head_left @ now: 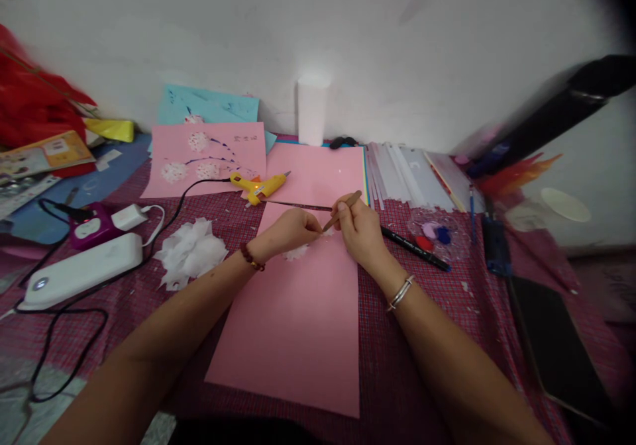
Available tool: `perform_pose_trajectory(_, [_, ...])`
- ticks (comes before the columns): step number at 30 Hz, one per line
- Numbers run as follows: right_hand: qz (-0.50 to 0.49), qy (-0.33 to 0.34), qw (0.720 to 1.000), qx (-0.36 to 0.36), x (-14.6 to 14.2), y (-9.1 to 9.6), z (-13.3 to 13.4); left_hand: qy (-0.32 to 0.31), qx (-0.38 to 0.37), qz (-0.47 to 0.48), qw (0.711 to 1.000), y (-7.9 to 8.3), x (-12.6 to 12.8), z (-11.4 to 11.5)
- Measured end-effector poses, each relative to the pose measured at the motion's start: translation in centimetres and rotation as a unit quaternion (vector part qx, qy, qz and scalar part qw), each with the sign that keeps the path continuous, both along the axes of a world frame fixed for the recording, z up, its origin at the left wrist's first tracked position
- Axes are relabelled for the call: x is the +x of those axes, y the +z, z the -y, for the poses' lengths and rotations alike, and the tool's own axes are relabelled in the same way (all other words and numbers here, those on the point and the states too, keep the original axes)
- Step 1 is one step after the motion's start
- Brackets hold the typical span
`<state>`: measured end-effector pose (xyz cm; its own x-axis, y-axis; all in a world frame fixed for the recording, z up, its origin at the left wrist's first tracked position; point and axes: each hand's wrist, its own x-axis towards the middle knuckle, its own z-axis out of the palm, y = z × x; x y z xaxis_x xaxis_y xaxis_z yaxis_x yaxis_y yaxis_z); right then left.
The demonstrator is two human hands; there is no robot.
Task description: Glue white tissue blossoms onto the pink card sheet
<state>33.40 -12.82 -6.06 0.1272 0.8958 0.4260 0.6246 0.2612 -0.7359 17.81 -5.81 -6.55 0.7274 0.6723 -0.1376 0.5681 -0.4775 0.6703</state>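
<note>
A sheet of pink paper (298,326) lies lengthwise on the checked cloth in front of me. Over its far part, my right hand (362,230) grips a slim brown tapered tool (348,210), its narrow tip pointing down and left. Close to that tip, the fingers of my left hand (294,230) are pinched together; whatever they hold is too small to make out. On the paper under my hands sits a white ruffled patch (297,253), partly covered by my left hand. A bunch of white tissue-like petals (191,253) rests left of the sheet.
A yellow glue gun (259,187) with a black cord lies beyond my left hand. A power strip (84,269) is at left. A black marker (417,249) and a clear palette with paint (440,233) are at right. A decorated pink sheet (209,157) leans at the back.
</note>
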Motion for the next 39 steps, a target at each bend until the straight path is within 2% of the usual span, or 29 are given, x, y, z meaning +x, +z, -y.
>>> perform_pose_trajectory(5, [0.078,0.012,0.997,-0.001,-0.4,0.8,0.2,0.040,0.056,0.025,0.997,-0.6,-0.2,-0.5])
perform_pose_trajectory(13, [0.167,0.032,0.985,-0.028,-1.2,1.7,0.6,0.000,0.041,0.021,0.999,-0.6,-0.5,-0.9])
perform_pose_trajectory(18, [0.153,0.027,0.988,-0.028,-0.9,1.6,0.4,-0.040,0.007,0.023,0.999,-0.1,-0.3,-0.4])
perform_pose_trajectory(24, [0.052,-0.008,0.998,0.019,-0.1,1.2,0.2,-0.020,-0.034,0.019,0.999,0.1,-0.3,-0.2])
perform_pose_trajectory(27, [0.008,-0.005,1.000,0.020,0.0,0.9,0.2,-0.018,-0.031,-0.002,0.999,0.3,-0.4,-0.3])
perform_pose_trajectory(34, [0.069,0.020,0.997,-0.010,-0.5,0.8,0.2,-0.025,-0.014,-0.001,1.000,0.5,-0.4,-0.3])
perform_pose_trajectory(39, [0.122,0.030,0.992,-0.004,-1.0,1.0,0.3,-0.039,0.005,0.005,0.999,0.5,-0.5,-0.4])
